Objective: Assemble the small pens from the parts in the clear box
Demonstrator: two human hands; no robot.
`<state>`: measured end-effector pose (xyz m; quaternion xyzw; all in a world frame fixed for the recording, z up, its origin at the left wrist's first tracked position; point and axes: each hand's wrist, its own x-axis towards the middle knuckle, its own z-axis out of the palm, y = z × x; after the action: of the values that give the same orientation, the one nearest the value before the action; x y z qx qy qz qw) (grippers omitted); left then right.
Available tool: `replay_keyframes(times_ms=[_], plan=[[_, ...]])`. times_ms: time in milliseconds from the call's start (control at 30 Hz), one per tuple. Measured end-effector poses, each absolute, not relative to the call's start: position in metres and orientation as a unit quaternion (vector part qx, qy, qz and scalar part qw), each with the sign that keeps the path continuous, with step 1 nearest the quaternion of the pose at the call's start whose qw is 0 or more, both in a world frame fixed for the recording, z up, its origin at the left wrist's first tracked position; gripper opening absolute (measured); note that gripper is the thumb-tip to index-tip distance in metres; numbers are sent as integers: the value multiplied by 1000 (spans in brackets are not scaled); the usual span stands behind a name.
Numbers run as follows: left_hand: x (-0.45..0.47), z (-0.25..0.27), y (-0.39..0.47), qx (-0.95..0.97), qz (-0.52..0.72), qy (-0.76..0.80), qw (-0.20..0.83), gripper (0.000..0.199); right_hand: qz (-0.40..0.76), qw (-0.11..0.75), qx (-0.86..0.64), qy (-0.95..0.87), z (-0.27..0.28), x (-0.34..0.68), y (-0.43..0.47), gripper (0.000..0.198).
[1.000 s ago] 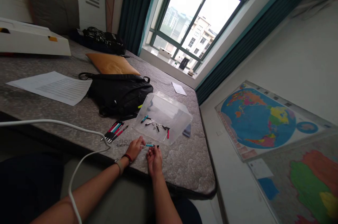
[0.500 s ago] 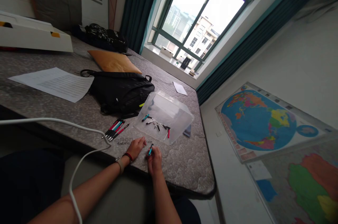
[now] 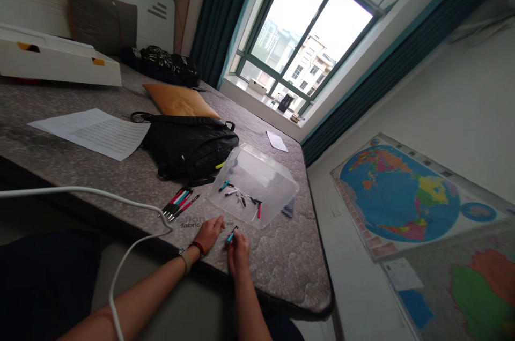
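Note:
My right hand (image 3: pixel 240 251) is closed around a short teal and black pen part (image 3: pixel 232 235), its black end pointing up and away. Just to its left, my left hand (image 3: pixel 210 232) lies low over the mattress edge with curled fingers; whatever they hold, if anything, is too small to make out. Beyond both hands is a clear plastic bin (image 3: pixel 267 167), with loose pen pieces (image 3: pixel 241 196) in teal, white, black and red lying in it. Several pens (image 3: pixel 179 204) in red, teal and black lie side by side left of the bin.
On the mattress (image 3: pixel 289 271) lie a black backpack (image 3: pixel 189 145), a printed sheet (image 3: pixel 94 132), a brown envelope (image 3: pixel 181 101) and a white box (image 3: pixel 60 65). A white cable (image 3: pixel 132 204) loops across the near edge, over my left forearm. Wall maps (image 3: pixel 398 196) hang on the right.
The view has shifted slightly, so everything sits a little lower and further right. My right hand has turned the teal pen part a little; the left hand stays close by.

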<state>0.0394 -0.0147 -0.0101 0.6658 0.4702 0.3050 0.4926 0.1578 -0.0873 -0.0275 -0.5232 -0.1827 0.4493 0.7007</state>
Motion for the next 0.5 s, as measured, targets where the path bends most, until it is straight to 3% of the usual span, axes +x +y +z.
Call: replay_keyframes(times_ms=[167,300,500], plan=[[41,-14,-14,653,335,445,514,55,395,698,-565,-194,-22,191,-93,29],[42,-10,-16,665,333,450,495,50,407,722,-530,-178,-15,207,-105,56],[43,-10,-21,708,339,437,439,46,402,707,-554,-180,-24,207,-105,32]])
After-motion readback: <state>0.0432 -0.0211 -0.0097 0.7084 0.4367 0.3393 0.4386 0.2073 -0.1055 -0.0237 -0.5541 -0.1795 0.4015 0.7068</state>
